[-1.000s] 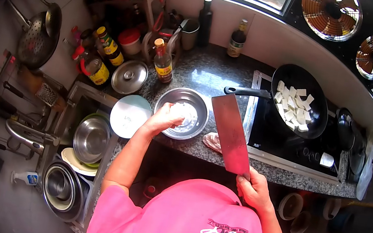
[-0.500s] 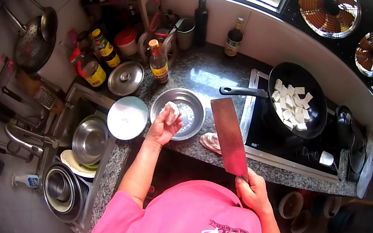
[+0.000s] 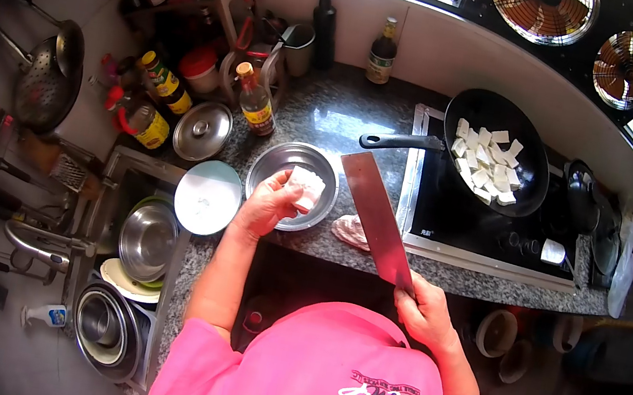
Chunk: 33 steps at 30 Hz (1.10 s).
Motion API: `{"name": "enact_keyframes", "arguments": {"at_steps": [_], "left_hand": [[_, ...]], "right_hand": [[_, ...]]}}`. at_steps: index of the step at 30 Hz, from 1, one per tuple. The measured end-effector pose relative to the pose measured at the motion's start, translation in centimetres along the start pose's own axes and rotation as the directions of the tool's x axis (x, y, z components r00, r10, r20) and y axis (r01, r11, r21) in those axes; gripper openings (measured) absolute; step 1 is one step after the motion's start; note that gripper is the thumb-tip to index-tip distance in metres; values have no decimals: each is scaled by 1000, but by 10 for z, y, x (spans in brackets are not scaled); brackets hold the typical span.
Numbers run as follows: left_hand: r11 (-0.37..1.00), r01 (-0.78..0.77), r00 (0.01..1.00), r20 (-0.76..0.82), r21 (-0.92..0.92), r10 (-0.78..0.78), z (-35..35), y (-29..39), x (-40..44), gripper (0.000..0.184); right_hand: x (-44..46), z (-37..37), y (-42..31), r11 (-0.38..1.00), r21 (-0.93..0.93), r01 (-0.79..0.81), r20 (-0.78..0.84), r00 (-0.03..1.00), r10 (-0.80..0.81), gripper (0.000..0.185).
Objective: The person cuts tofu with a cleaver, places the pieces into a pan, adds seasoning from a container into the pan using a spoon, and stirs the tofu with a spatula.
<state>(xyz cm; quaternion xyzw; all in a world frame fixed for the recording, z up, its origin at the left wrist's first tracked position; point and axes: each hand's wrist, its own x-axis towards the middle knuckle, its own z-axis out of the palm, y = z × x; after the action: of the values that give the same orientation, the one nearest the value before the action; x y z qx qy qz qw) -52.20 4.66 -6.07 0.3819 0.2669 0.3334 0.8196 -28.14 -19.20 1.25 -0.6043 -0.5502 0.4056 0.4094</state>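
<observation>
While the right hand point(image 3: 424, 309) grips a cleaver point(image 3: 374, 216), best kept clear, the left hand point(image 3: 268, 203) holds a white block point(image 3: 306, 188), ideally gently, over the metal bowl point(image 3: 329, 191) near the worktop's front edge point(image 3: 308, 248).

Kitchen, with sink point(image 3: 131, 167), cooktop point(image 3: 448, 218), hanging skimmer point(image 3: 48, 87)

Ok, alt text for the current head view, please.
A person's left grip holds a white block over a metal bowl; the right grip holds a cleaver. White pieces lie in a black pan on the cooktop.
</observation>
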Motion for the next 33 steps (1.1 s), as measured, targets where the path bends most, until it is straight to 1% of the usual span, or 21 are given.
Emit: {"name": "enact_keyframes", "arguments": {"at_steps": [1,2,3,5,6,7,9,10,13,14,17,18,21,24,27,30,33], "left_hand": [[978,-29,997,64,-205,43,-9,-11,1,33],[923,15,998,61,-385,10,-15,-24,-1,33],[833,57,998,66,-551,-24,-11,-31,-3,32],[777,40,999,4,-628,-48,-3,-43,-1,32],[748,25,999,-2,-663,-36,0,-47,-1,32],[801,20,999,-11,-599,-34,1,-49,-3,32],[889,11,999,-30,-459,-27,5,-49,-6,33],[933,10,1000,-8,-360,-13,7,-45,-9,36],[995,-19,1000,2,-98,19,23,-33,-17,40],[999,-32,999,18,-44,32,27,-30,-19,46],[997,-50,996,68,-54,53,35,-27,-21,48],[994,-73,992,94,-85,81,37,-28,-22,51],[997,-64,996,64,-52,67,44,-28,-21,51],[996,-85,994,60,-33,87,47,-30,-19,51],[997,-74,996,55,-14,75,55,-28,-20,48],[996,-87,991,96,-20,88,57,-32,-17,47],[995,-87,992,99,40,83,65,-34,-16,44]], "right_hand": [[0,1,-1,1000,2,-4,3,1000,4,46],[1,2,-2,999,-27,38,4,999,-38,46],[3,3,-5,995,-57,79,6,997,-79,46],[8,5,-8,983,-105,153,6,988,-153,48],[10,7,-9,975,-125,186,4,982,-187,48],[12,8,-9,965,-144,218,4,976,-220,49],[19,11,-1,914,-251,319,8,945,-327,51],[22,13,0,880,-303,365,13,925,-379,52],[25,13,-8,847,-405,345,106,937,-332,53],[27,15,-7,815,-440,376,120,925,-362,55],[29,19,-11,780,-482,399,148,914,-377,59],[30,19,-10,755,-500,424,145,901,-410,61],[30,19,-8,750,-517,414,130,903,-409,61],[29,18,-6,751,-520,407,125,906,-404,60],[27,15,-5,749,-522,408,126,905,-405,60],[22,13,-5,778,-515,360,91,925,-368,62],[18,9,1,733,-564,380,92,911,-402,59]]}}
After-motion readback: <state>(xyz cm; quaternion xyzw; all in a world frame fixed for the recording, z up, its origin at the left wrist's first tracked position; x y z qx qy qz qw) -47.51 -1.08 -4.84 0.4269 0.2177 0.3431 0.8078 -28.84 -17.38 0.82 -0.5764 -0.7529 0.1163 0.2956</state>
